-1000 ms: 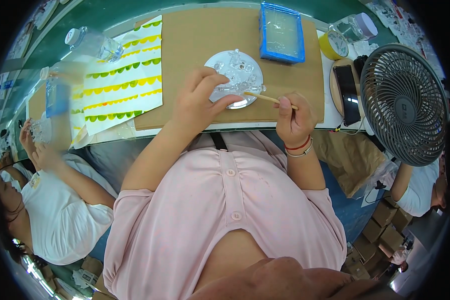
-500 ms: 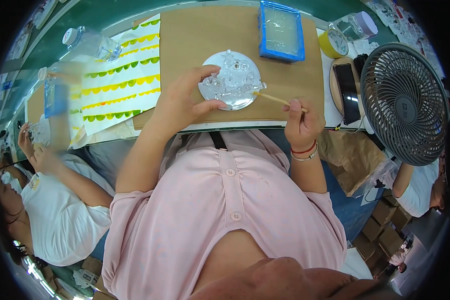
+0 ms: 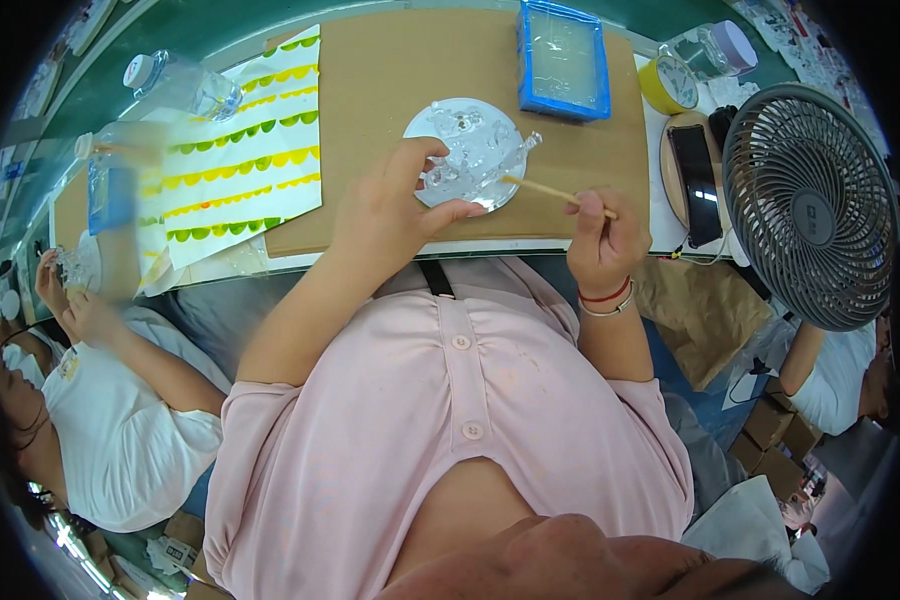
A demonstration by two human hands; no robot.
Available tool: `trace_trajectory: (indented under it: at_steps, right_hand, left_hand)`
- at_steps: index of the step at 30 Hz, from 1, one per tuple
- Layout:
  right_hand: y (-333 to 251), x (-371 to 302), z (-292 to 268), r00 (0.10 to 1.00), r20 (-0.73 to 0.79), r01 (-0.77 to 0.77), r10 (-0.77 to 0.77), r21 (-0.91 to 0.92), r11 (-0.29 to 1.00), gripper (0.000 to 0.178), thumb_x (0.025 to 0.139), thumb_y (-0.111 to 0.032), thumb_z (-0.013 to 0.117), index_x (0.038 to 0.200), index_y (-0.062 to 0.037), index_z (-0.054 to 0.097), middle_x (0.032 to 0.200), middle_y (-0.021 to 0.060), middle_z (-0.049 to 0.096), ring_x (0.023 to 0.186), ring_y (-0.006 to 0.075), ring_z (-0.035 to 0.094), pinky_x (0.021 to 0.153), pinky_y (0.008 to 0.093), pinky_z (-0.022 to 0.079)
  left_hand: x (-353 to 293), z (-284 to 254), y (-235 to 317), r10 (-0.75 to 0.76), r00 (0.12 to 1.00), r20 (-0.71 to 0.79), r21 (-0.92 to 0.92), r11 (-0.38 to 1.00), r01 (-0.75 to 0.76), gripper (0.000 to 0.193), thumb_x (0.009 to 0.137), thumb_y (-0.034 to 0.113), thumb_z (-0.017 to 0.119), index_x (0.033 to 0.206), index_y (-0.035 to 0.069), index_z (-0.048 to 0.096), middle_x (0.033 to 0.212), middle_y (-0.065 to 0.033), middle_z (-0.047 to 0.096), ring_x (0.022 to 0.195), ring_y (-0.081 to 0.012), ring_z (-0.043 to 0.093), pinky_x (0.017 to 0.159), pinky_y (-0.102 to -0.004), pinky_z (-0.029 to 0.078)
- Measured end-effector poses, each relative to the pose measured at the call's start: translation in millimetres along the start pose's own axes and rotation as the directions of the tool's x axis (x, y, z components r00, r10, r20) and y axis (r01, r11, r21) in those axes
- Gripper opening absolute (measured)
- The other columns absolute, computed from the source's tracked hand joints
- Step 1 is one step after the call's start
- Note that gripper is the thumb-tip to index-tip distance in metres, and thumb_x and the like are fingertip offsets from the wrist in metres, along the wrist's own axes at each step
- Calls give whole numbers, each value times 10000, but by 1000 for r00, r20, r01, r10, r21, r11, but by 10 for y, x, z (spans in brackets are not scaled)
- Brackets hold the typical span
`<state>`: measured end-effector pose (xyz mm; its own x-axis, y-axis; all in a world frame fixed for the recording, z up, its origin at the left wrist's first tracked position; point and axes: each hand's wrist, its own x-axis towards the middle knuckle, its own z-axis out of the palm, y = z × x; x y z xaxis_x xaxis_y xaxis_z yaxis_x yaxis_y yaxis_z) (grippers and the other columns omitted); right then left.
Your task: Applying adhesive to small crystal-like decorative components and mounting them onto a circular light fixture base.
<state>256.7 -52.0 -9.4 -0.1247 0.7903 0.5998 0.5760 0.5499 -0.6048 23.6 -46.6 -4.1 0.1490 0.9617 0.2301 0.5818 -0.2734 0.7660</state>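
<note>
A round white plate (image 3: 452,191) lies on the cardboard in front of me, bearing several clear, shiny figure-like pieces (image 3: 473,152). One clear piece sticks out past the plate's right rim. My left hand (image 3: 402,190) curves round the plate's left edge, thumb at the near rim and forefinger over the left side. Its other fingers are mostly hidden. In my right hand (image 3: 607,235), a thin wooden stick (image 3: 550,189) is pinched between thumb and fingers. The stick's yellowish tip meets or nearly meets the clear pieces at the plate's right side.
A blue-framed box (image 3: 565,62) stands at the far right of the cardboard (image 3: 390,60). Beyond it are yellow tape (image 3: 667,84), a lidded jar (image 3: 710,50), a phone (image 3: 694,185) and a fan (image 3: 810,208). Patterned paper (image 3: 245,150) and a bottle (image 3: 180,85) lie left, near a co-worker's hands (image 3: 85,310).
The plate has shifted slightly right and away, and its clear pieces have turned anticlockwise. My left hand has moved right with it; the stick's tip has moved slightly left and away.
</note>
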Motion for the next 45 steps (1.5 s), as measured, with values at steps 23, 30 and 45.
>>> trace_trajectory:
  at_steps: [23, 30, 45]
  right_hand:
    - [27, 28, -103, 997, -22, 78, -77, 47, 996, 128, 942, -82, 541, 850, 4, 560, 672, 91, 620, 569, 139, 555, 524, 240, 425]
    - [321, 551, -99, 912, -399, -31, 95, 163, 986, 171, 969, -124, 519, 876, 15, 557, 690, 71, 613, 547, 55, 468, 519, 191, 381]
    - [197, 344, -17, 967, -244, -26, 66, 166, 986, 115, 947, -101, 550, 907, 6, 561, 687, 68, 611, 616, 89, 562, 550, 201, 430]
  left_hand:
    - [104, -104, 18, -71, 995, 77, -241, 966, 88, 177, 779, 36, 729, 949, 40, 681, 876, -82, 675, 770, -153, 671, 665, -261, 537]
    - [130, -46, -57, -156, 987, -31, -269, 952, 142, 179, 767, 46, 745, 935, 33, 687, 845, -78, 686, 752, -142, 677, 659, -251, 536]
    - [172, -33, -82, -188, 982, 36, -345, 920, 189, 153, 791, 52, 734, 936, 30, 692, 868, -39, 667, 776, -104, 635, 703, -221, 510]
